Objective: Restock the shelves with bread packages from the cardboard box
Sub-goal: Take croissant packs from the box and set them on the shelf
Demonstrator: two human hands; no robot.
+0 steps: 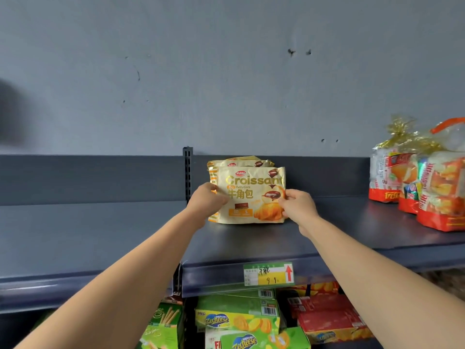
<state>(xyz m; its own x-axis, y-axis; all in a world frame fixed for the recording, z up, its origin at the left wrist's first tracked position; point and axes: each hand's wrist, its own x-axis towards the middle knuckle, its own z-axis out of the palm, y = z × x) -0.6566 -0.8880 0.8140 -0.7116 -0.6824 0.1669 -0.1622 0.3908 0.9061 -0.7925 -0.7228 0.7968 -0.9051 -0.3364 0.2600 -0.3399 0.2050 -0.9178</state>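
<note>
As the second croissant package (247, 195) is pinched edgewise by left grip (207, 197) and right grip (298, 204), much shelf (100, 235) is left unfilled.

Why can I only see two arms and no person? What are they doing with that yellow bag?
The camera sits on the person's head, looking forward and down, so you see only their arms. The left hand and right hand each hold one side of a yellow croissant package, standing upright on the dark shelf. A second package stands just behind it. To the right sit bread bags, some tied with gold ribbon. A green price tag is on the shelf's front edge, and snack boxes lie underneath.
</note>
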